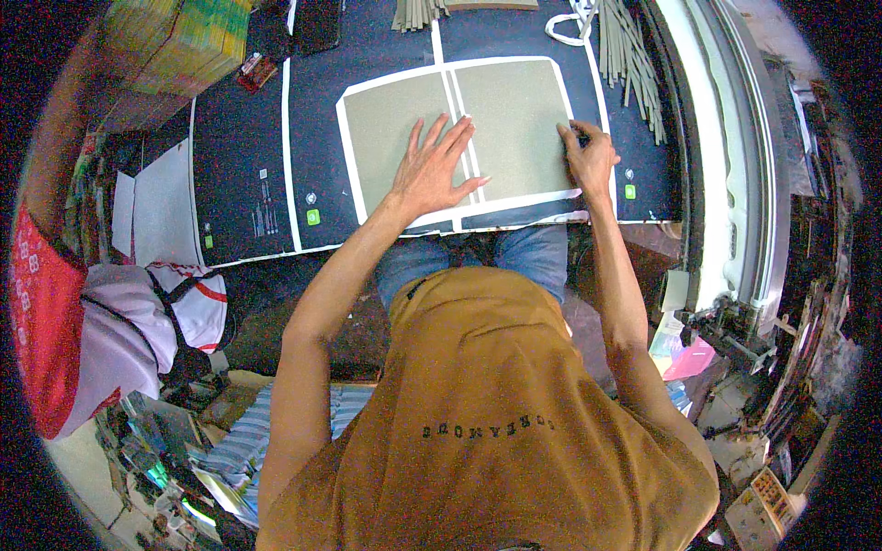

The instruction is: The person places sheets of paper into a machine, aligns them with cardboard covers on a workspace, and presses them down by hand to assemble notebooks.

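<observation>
My left hand (436, 170) lies flat with its fingers spread. It covers the inner part of the left grey-beige board (378, 138) and reaches the narrow strip (451, 92) between the boards. The right grey-beige board (514, 119) lies beside it, and both have a white border around them. At the right board's outer edge, my right hand (593, 158) is closed, with thumb and fingers bent together. Whatever it pinches there is hidden. Dark blue printed sheets (243, 170) with white edges lie under and around the boards.
Several thin grey strips (632, 78) lie at the far right, near a white loop (568, 32). Stacked yellow-green printed sheets (170, 46) stand far left, with a small red packet (256, 72) beside them. Another person's red sleeve (46, 321) is at left. A white metal frame (726, 165) runs along the right.
</observation>
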Motion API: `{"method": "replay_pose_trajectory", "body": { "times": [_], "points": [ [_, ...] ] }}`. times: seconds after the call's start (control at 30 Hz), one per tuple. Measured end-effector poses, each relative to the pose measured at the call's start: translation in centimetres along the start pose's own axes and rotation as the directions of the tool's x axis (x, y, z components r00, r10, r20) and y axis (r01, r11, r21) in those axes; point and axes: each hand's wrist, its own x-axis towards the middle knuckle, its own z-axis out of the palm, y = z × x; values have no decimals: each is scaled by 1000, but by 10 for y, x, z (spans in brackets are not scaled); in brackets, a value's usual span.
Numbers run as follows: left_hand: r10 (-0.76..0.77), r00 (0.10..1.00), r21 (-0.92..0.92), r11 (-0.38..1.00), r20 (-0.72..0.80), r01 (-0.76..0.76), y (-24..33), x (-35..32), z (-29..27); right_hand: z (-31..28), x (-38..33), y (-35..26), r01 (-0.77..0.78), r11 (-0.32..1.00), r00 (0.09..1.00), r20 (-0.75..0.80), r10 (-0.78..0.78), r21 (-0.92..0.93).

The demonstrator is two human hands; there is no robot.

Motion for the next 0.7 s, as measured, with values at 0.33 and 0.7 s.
{"method": "replay_pose_trajectory", "body": {
  "times": [0.33,0.7],
  "points": [
    [-1,1000,4,1000,23,1,2,2,-1,-11,-15,-49,356,908,928,-30,-371,-219],
    [13,999,31,999,30,-14,6,6,-1,47,-28,-59,425,857,899,27,-437,-293]
  ]
}}
